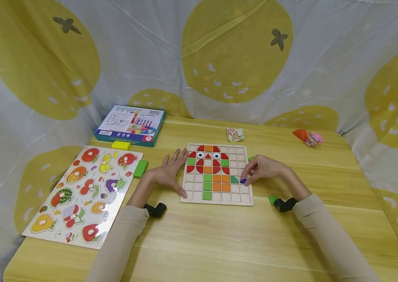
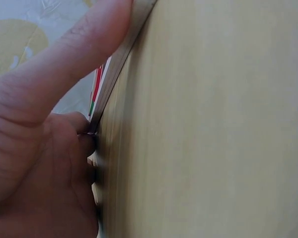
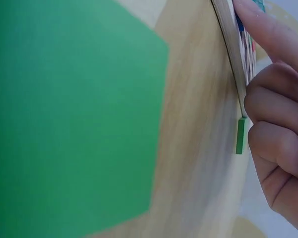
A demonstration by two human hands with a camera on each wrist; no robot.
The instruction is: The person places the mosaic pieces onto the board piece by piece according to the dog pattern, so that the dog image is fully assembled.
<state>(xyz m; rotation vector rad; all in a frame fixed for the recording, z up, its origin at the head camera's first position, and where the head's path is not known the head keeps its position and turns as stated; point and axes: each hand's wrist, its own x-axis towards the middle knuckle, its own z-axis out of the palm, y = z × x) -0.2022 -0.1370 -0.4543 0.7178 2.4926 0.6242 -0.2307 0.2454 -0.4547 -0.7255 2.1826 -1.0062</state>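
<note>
A square wooden grid board (image 1: 233,156) lies on the table with red, orange and green tiles and two eye tiles forming a figure. My left hand (image 1: 166,173) is spread along its left side, the thumb at the lower left corner and fingertips at the upper edge. In the left wrist view the thumb (image 2: 74,59) lies against the board's side. My right hand (image 1: 263,169) pinches a small dark blue tile (image 1: 243,181) over the right column, beside a teal quarter-round tile (image 1: 234,179). That blue tile (image 3: 240,23) is mostly hidden by a finger in the right wrist view.
A fruit puzzle board (image 1: 89,180) lies at left, with a green block (image 1: 140,169) and a yellow block (image 1: 121,145) at its edges. Behind it is a boxed game (image 1: 132,121). A pattern card (image 1: 235,134), a red piece (image 1: 300,134) and pink toy (image 1: 314,138) lie farther back.
</note>
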